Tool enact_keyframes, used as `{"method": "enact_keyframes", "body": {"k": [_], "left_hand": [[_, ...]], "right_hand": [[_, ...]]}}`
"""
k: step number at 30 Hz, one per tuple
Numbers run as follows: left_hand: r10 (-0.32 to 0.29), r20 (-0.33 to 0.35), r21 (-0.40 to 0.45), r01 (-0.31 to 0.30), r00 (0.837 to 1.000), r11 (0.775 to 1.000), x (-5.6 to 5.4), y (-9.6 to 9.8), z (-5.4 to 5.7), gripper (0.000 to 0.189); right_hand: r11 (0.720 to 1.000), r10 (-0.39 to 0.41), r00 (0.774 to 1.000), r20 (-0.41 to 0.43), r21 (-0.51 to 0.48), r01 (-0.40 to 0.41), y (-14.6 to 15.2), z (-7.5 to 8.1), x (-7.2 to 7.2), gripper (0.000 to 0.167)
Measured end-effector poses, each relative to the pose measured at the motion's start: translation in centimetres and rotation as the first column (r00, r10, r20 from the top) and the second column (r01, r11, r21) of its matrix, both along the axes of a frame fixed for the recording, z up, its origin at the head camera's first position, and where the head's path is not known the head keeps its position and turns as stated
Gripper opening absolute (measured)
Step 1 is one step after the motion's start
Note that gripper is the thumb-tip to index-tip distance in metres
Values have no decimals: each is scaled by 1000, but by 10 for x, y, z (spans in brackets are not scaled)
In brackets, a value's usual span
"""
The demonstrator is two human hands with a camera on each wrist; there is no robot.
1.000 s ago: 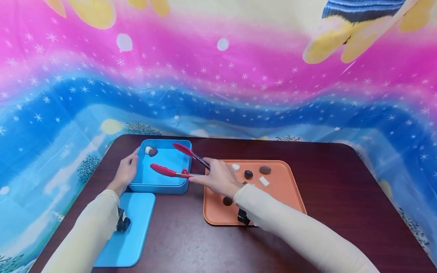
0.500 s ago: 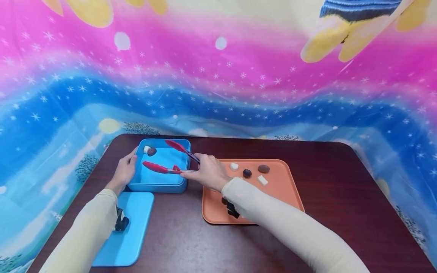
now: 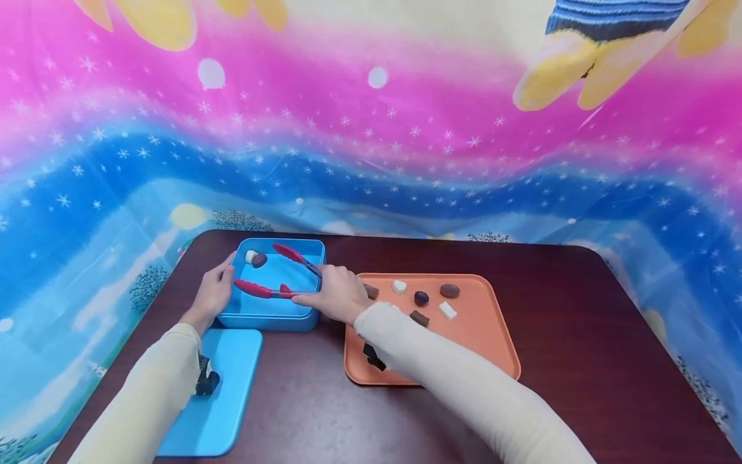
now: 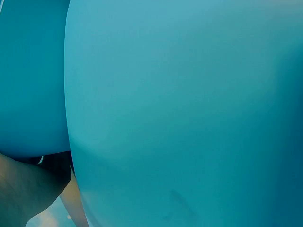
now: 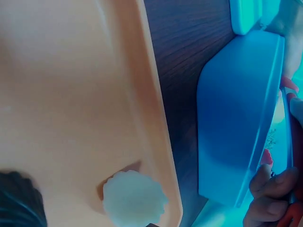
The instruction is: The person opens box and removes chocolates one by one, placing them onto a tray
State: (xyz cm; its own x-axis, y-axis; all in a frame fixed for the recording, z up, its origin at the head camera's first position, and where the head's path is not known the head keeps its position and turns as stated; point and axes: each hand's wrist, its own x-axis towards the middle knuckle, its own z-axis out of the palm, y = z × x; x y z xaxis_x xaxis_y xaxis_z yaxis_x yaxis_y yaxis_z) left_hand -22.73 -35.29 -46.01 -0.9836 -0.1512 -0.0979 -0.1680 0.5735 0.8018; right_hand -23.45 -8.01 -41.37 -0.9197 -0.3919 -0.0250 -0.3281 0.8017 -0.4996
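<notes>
My right hand [image 3: 336, 291] grips a pair of red-tipped tongs [image 3: 255, 289] above the light blue box [image 3: 266, 321]. The two tong arms are spread apart with nothing between them. At the box's back left corner lie a white piece [image 3: 251, 256] and a brown oval piece [image 3: 259, 260], like chocolates. My left hand [image 3: 212, 293] rests along the outside of the box's left wall, its fingers laid straight against it. Blue surfaces fill most of the left wrist view. In the right wrist view, curled fingers [image 5: 272, 198] show on the tongs beside the box.
An orange tray [image 3: 481, 341] stands right of the box, bearing several brown, dark and white pieces, including a scalloped white one [image 5: 134, 201] and a ribbed dark one [image 5: 21, 203]. A blue lid [image 3: 232, 386] lies in front of the box. My right forearm covers part of the tray.
My right hand has moved left with the tongs, farther over the box and off the tray. More tray pieces show now. The left hand and box stay put.
</notes>
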Motion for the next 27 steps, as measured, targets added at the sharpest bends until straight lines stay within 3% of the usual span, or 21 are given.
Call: {"method": "enact_keyframes", "body": {"k": [7, 15, 27], "left_hand": [[2, -10, 9, -2, 1000, 1000, -2, -1, 0, 56], [-1, -4, 6, 1, 1000, 1000, 0, 0, -3, 54], [-6, -7, 16, 6, 1000, 1000, 0, 1, -2, 55]], "right_hand": [[996, -20, 999, -40, 83, 23, -12, 0, -7, 79], [994, -13, 999, -48, 105, 18, -22, -3, -13, 48], [973, -3, 996, -92, 229, 24, -32, -6, -17, 48]]}}
